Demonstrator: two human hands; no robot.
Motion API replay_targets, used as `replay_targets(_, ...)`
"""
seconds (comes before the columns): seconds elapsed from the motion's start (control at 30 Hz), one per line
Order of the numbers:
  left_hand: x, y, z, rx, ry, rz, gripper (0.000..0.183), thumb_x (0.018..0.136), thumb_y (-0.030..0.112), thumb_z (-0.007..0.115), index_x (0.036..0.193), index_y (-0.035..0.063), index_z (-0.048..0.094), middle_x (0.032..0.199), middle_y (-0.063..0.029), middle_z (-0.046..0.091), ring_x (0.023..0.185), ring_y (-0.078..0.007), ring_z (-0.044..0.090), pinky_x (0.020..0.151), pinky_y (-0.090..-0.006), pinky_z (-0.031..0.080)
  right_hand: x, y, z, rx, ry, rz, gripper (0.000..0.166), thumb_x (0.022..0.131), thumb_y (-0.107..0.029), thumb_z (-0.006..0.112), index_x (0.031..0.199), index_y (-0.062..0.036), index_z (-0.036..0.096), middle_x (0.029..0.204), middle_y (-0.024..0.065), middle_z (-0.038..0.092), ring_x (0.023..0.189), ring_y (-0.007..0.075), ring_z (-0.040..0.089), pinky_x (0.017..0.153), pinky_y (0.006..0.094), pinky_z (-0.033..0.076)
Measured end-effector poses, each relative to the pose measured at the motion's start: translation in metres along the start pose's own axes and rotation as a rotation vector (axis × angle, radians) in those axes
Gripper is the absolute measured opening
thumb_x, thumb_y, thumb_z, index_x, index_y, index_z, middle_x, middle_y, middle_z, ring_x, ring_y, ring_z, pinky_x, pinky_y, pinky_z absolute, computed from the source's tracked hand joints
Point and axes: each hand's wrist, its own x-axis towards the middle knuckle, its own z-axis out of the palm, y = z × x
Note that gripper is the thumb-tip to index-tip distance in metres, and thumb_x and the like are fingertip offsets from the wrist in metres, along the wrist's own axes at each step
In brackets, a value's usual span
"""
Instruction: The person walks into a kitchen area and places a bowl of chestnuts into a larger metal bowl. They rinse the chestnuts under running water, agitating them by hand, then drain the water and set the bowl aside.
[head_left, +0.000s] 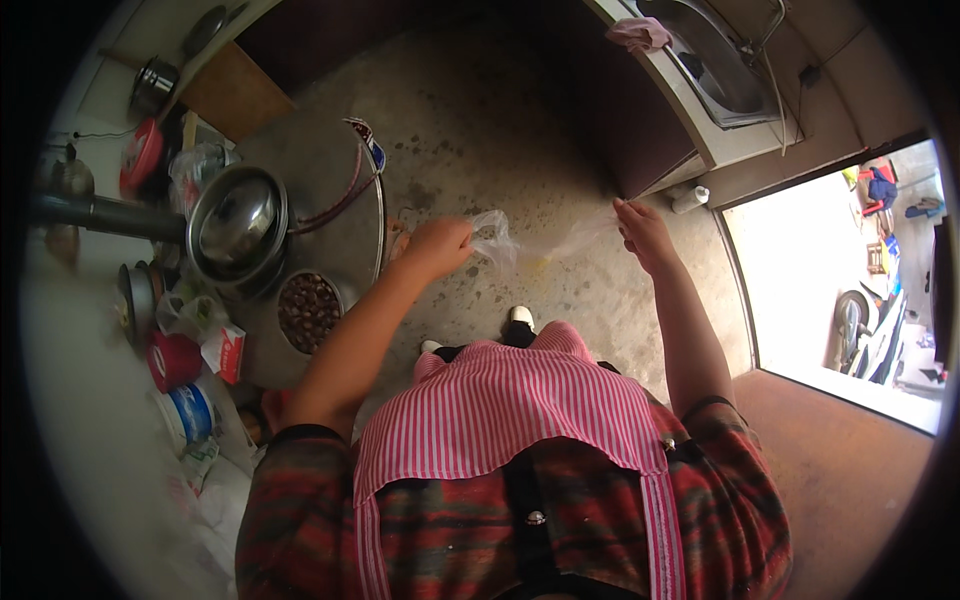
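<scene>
A thin clear plastic bag (504, 244) is stretched in the air between my two hands, above the concrete floor. My left hand (441, 244) grips its left end in a closed fist. At the other end, my right hand (643, 234) pinches the film between thumb and fingers. The middle of the bag is blurred, with a faint yellowish patch; I cannot tell whether that lies in it or behind it. Left of my left forearm, a round metal bowl (309, 311) full of brown, nut-like pieces sits on a grey table (262, 139).
A lidded metal pot (238, 221) stands on the table near a dark stovepipe (112, 216). A sink (720, 67) is set in the counter at the upper right, with a pink cloth (637, 34) on its edge. A white bottle (690, 199) stands by the open doorway (795, 300).
</scene>
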Motion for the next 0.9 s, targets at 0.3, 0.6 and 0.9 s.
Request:
replay_targets(0.3,-0.014,-0.005,0.030,-0.575,0.087,-0.248,0.053,0.072,0.043,0.071,0.105,0.0065,0.053,0.054,-0.0002,0.050,0.049,-0.0103,0.046,0.046,-0.0275,0.037,-0.015,-0.016,0.022,0.227,-0.160,0.005,0.024,0.088,-0.029,0.055,0.071,-0.0141,0.047,0.060,-0.0070,0.039,0.046,0.0040,0.031,0.040,0.0193,0.022)
replay_targets(0.6,-0.034,0.049,0.111,-0.811,-0.168,-0.027,0.085,0.069,0.056,0.067,0.128,0.0018,0.039,0.123,-0.0196,0.047,0.112,-0.0294,0.048,0.091,-0.0345,0.040,-0.050,-0.033,0.057,0.304,-0.100,0.024,0.014,0.090,-0.026,0.052,0.089,-0.0126,0.054,0.068,-0.0052,0.046,0.047,0.0028,0.030,0.039,0.0179,0.019)
replay_targets(0.9,-0.033,0.075,0.137,-1.035,-0.067,-0.117,0.072,0.068,0.048,0.071,0.118,0.0020,0.050,0.103,-0.0176,0.059,0.096,-0.0261,0.057,0.080,-0.0336,0.045,-0.044,-0.053,0.073,0.275,-0.280,0.080,0.024,0.087,-0.038,0.054,0.077,-0.0170,0.050,0.048,-0.0059,0.027,0.039,0.0041,0.022,0.037,0.0215,0.014)
